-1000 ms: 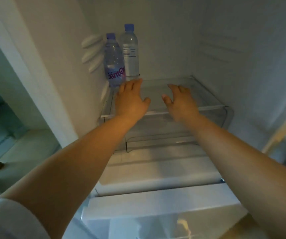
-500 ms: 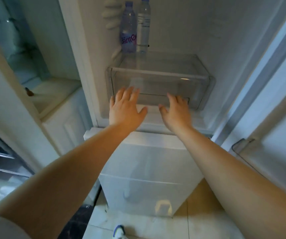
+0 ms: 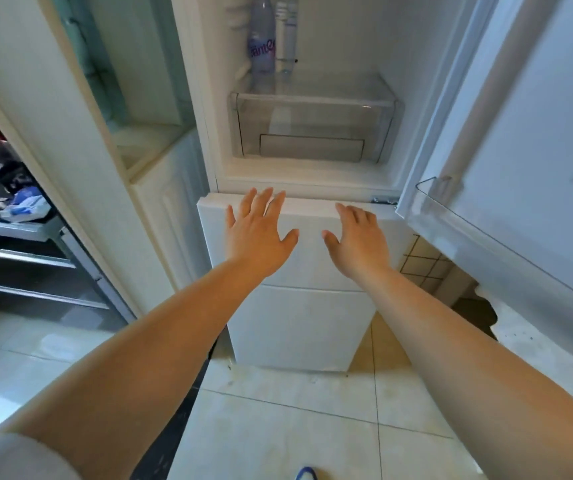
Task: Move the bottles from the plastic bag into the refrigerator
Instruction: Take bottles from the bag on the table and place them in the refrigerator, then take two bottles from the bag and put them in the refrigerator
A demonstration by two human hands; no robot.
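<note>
Two clear water bottles stand upright at the back left of the open white refrigerator (image 3: 416, 81), on the glass shelf above a clear drawer (image 3: 312, 129): one with a purple label (image 3: 261, 46), one with a white label (image 3: 287, 36). Their caps are cut off by the top edge. My left hand (image 3: 257, 233) and my right hand (image 3: 359, 239) are both held out empty with fingers spread, in front of the closed lower freezer door (image 3: 299, 323), well below the bottles. No plastic bag is in view.
The refrigerator door (image 3: 527, 150) stands open at the right, its clear door bin jutting out. A white cabinet (image 3: 160, 202) is at the left, with dark shelves (image 3: 18, 237) holding clutter beyond it. Pale tiled floor (image 3: 278, 427) lies below.
Both hands have drawn back out of the refrigerator and down, from the shelf by the bottles to in front of the freezer door. The view has pulled away; the bottles stay put.
</note>
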